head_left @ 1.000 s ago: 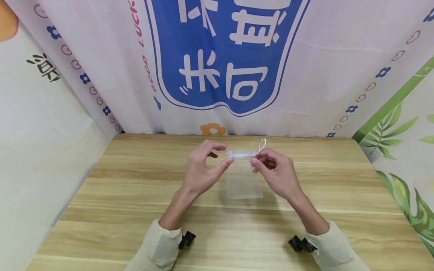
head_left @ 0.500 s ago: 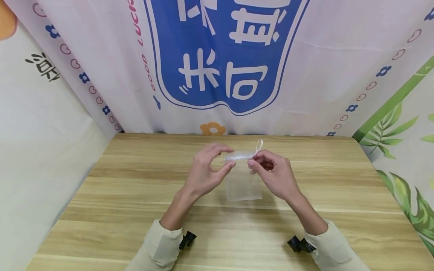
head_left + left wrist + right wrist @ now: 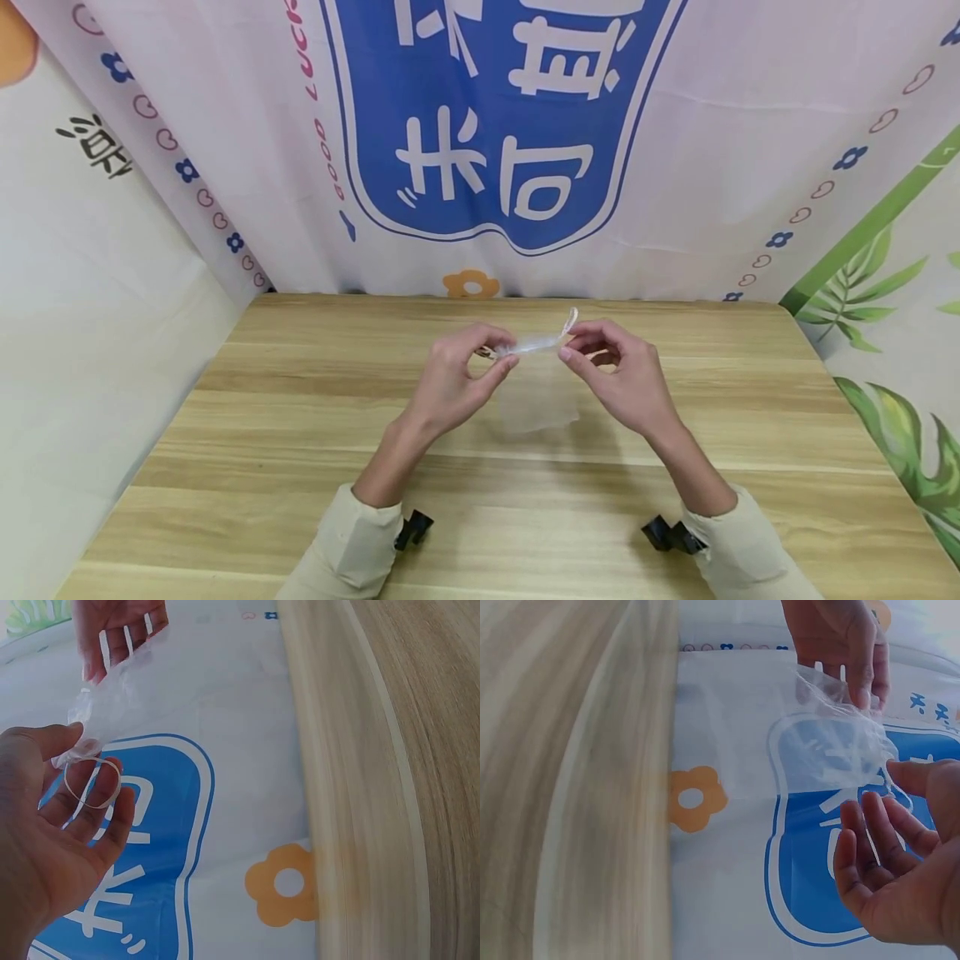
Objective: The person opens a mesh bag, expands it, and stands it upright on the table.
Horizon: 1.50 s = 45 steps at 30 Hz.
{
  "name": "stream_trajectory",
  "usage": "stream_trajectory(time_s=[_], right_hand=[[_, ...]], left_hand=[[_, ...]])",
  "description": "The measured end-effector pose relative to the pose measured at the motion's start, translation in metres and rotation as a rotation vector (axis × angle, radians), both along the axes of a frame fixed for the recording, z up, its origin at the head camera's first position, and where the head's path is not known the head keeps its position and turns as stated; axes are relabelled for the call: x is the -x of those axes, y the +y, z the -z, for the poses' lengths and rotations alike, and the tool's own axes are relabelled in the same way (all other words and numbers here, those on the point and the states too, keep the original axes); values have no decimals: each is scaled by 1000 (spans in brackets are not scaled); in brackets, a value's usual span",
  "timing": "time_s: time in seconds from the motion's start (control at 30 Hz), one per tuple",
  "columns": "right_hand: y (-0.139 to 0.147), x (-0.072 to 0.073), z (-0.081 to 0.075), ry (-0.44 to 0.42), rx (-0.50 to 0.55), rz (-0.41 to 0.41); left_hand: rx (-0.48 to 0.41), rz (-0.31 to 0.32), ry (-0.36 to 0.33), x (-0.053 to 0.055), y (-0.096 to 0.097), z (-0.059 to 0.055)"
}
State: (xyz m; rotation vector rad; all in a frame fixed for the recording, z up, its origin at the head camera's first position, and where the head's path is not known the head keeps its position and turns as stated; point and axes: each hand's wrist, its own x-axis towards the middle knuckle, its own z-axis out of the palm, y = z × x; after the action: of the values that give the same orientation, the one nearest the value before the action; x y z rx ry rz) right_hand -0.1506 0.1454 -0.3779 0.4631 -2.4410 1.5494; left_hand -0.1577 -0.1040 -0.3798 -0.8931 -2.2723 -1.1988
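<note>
A sheer white drawstring bag (image 3: pixel 536 400) hangs between the two hands, its gathered mouth stretched between them. At the mouth's left end, the thumb and forefinger of the left hand (image 3: pixel 459 371) pinch the bag; a loop of white cord (image 3: pixel 67 780) dangles over that hand's fingers in the left wrist view. On the other end, the right hand (image 3: pixel 618 371) holds the corner between thumb and forefinger, a second cord loop (image 3: pixel 572 320) sticking up beside it. In the right wrist view the bag (image 3: pixel 832 742) looks see-through, with the right hand's other fingers spread below its mouth.
Under the hands lies a wood-grain table (image 3: pixel 300 467). Behind it hangs a pale printed cloth (image 3: pixel 697 167) with a blue panel and white characters. Both wrists carry small black mounts. A leaf-patterned sheet (image 3: pixel 885 317) borders the right side.
The left thumb and forefinger have closed onto the bag's left end. My right hand has shifted slightly right with its fingers looser, and the bag's bottom edge has risen a little.
</note>
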Motion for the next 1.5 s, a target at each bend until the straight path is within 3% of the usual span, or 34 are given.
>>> stream_trajectory(time_s=[0.23,0.63,0.83,1.27,1.5], right_hand=[[6,1,-3,60,55,22],[0,-3,-1,155,-74,-110],[0,-2,1,138,-136,-124],[-2,-1,4,70,-215,-218],[0,-2,2,86,-220,-206]], left_hand=[[49,-3,-17,-1,-1,-1],[100,35,-75,-5,5,2],[95,50,-81,-6,7,3],[-5,88,-149,-7,11,4],[84,97,-116,-7,11,4]])
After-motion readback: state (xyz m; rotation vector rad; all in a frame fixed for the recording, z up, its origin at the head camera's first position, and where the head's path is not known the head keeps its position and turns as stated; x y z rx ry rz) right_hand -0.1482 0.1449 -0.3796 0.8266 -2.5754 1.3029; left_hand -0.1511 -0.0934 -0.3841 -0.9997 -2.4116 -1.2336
